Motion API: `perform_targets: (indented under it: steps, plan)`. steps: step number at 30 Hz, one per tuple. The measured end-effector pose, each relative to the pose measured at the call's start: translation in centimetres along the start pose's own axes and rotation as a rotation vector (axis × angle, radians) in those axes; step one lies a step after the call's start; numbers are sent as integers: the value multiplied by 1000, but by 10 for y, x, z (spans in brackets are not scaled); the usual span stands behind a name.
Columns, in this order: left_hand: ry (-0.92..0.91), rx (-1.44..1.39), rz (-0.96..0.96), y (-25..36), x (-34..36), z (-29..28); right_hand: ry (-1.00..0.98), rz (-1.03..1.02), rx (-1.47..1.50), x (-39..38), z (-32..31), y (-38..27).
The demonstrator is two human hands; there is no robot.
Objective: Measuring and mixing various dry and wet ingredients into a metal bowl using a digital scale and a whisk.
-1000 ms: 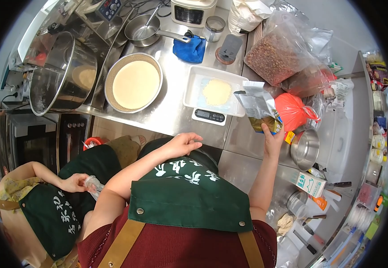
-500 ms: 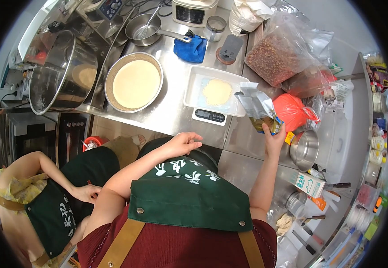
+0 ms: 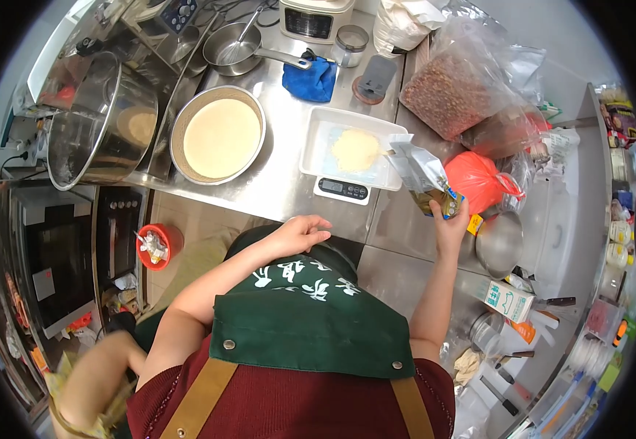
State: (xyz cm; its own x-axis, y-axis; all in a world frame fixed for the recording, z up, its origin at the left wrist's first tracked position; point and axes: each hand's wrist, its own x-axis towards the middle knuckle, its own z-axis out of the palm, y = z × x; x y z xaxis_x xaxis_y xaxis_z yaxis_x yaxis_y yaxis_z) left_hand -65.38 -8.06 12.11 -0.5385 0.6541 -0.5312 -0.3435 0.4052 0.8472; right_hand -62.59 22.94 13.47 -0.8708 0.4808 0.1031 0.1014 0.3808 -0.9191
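My right hand [image 3: 451, 225] grips the lower end of a silver foil pouch [image 3: 419, 167] with a blue and gold base. The pouch leans left, its upper end over the right rim of a white shallow tray [image 3: 316, 150]. A flat heap of pale powder [image 3: 356, 150] lies in that tray, which rests on a small digital scale [image 3: 342, 189]. In front of my apron hovers my left hand [image 3: 303, 233], fingers loosely stretched and holding nothing. Left of the tray stands a round metal pan [image 3: 180, 150] filled with smooth cream-coloured batter [image 3: 221, 139].
A steel mixing bowl [image 3: 117, 91] tilts at the far left. Behind are a saucepan [image 3: 226, 62] with a whisk, a blue cloth [image 3: 310, 79] and a glass jar [image 3: 351, 45]. Bulky bags [image 3: 449, 84], a red bag [image 3: 473, 179] and a steel bowl [image 3: 504, 245] crowd the right.
The pouch in my right hand has tipped slightly. My left hand is almost still. The co-worker at my left has moved back toward the lower left, uncovering a red bin and an oven.
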Motion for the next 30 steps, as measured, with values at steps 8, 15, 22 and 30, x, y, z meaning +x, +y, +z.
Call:
perform_targets:
  steps: [8, 15, 22, 30]
  plan:
    - [11, 10, -25, 3, -2, 0, -3, 37, 84, -2, 0, -2]
    - [8, -3, -11, 1, -1, 0, -8, 77, 224, -3, 2, -4]
    - [7, -13, -12, 0, -2, 1, -18, 89, 194, -4, 5, -9]
    - [6, -22, -18, 1, -3, 1, -17, 104, 249, -3, 7, -14]
